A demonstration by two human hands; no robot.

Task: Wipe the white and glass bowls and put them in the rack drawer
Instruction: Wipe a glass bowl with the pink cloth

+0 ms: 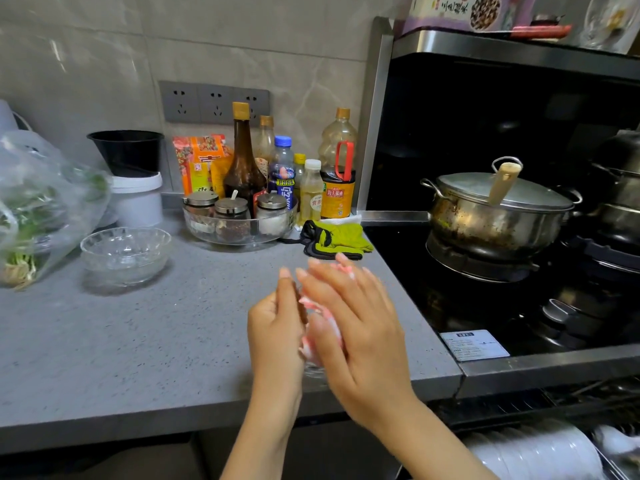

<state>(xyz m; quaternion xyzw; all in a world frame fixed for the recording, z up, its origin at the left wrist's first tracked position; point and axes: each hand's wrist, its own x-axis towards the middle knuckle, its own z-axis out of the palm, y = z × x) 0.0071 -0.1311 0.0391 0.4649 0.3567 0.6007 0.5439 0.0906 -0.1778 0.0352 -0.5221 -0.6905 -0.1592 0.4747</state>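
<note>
left hand (277, 329), flat right hand (358, 323), cloth (320, 306) between

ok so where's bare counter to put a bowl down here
The widest bare patch of counter runs from the glass bowl forward to the front edge, left of the left hand. A smaller gap lies between the bowl and the jar tray. The back is crowded with bottles, and the green glove fills the corner by the stove.

The left hand (277, 327) and right hand (356, 323) were bare, as were the left forearm (263, 427) and right forearm (426, 438) down to the frame's edge; the fingers (322, 289) were slim, with short, rounded, plain nails (285, 272), slightly blurred
</note>
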